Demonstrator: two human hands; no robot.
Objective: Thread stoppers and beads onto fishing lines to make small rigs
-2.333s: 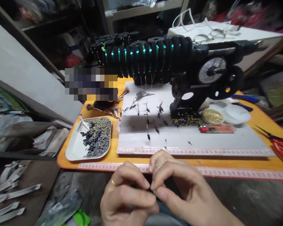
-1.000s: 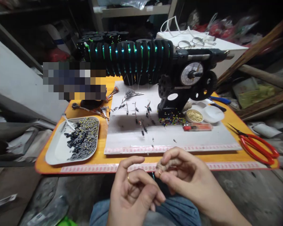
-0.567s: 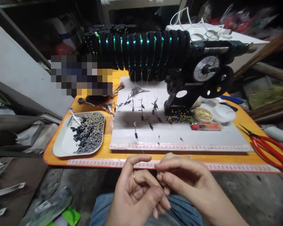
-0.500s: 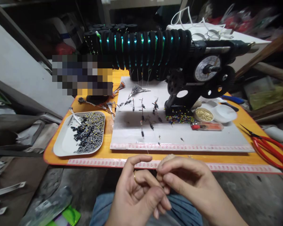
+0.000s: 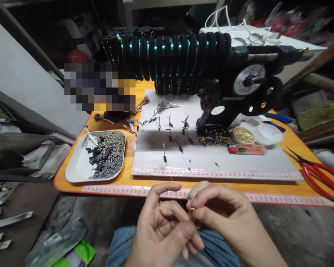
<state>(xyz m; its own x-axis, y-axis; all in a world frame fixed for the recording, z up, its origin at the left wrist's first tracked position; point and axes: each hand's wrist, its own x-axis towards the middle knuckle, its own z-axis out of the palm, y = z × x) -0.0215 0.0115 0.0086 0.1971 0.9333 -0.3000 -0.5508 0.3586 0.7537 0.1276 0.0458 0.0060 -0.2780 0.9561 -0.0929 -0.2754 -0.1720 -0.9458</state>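
While the right hand (image 5: 225, 207) pinches a tiny gold piece (image 5: 192, 208) between thumb and forefinger, the left hand (image 5: 167, 230) curls near it at eight o'clock, forefinger raised; whether it grips anything, I cannot tell. Ten o'clock from the piece, a white tray (image 5: 77, 163) holds grey, black and yellow bits (image 5: 108, 159); at one, a bowl (image 5: 241, 142) holds gold bits (image 5: 244, 135).
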